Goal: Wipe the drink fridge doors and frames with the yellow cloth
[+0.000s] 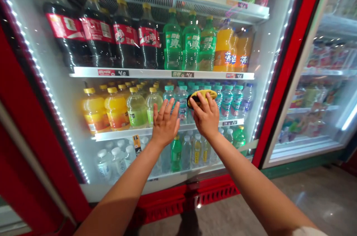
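In front of me stands a lit drinks fridge with a glass door (134,79). My left hand (165,126) lies flat against the glass, fingers spread, with nothing in it. To its right, my right hand (206,117) presses a folded yellow and black cloth (210,94) against the pane, fingers bent over it. Behind the hands, through the glass, are rows of small bottles, among them blue-capped bottles (227,100) and a pale green drink bottle (136,109). The hands hide part of these rows.
Large cola bottles (96,35) and green soda bottles (173,42) fill the shelf above. A red door frame (290,64) runs down the right, beside another fridge (318,91). Below is a red vented base (189,198) over a grey floor (312,191).
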Motion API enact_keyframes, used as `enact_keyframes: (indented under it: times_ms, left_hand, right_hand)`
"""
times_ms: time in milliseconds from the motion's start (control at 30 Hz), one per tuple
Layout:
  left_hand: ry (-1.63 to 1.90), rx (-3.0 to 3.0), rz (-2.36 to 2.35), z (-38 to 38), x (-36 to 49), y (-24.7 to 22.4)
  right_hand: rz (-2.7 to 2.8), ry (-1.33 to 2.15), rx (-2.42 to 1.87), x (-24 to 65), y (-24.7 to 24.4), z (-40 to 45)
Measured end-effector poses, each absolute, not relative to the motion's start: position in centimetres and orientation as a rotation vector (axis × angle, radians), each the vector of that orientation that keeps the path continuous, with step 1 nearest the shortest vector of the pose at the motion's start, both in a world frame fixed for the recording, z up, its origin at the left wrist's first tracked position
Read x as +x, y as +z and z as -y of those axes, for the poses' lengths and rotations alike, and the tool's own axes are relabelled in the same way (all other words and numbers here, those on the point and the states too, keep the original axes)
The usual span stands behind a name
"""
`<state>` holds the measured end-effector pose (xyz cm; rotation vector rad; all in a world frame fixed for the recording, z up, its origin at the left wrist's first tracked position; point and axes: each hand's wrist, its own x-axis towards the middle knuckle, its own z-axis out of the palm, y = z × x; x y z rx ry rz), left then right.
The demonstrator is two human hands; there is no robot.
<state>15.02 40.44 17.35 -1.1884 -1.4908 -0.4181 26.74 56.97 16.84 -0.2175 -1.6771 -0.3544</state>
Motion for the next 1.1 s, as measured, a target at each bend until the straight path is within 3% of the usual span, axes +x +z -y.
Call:
enact_keyframes:
  times_ms: [100,333,467,600,900,1100]
  left_hand:
    - [-0.391,-1.198,1.529,-41.4,15.9,17.6]
    - [-0.270,-1.304,1.614,-41.7,17.8,18.3]
    - [-0.229,-1.317,1.647,-41.3,18.2,18.8]
    - [-0.215,-1.289,1.686,-41.8,19.0,19.2]
    - [-0.127,-1.363,1.770,-46.3,21.6,20.2]
    - [-0.127,-1.346,1.797,-47.9,22.3,20.5]
  right_hand:
    - [1.654,-0.343,-0.213,28.7,17.7,-60.1]
    - [1.678,-0.347,-0.136,30.4,14.2,-61.0]
    - [1.741,-0.393,-0.041,28.7,18.8,-60.2]
    - [1.690,-0.329,-0.219,30.1,22.1,-63.6]
    - [1.800,-0.268,-0.236,33.4,11.9,-65.4]
    - [1.763,-0.331,-0.180,33.0,18.8,-67.0]
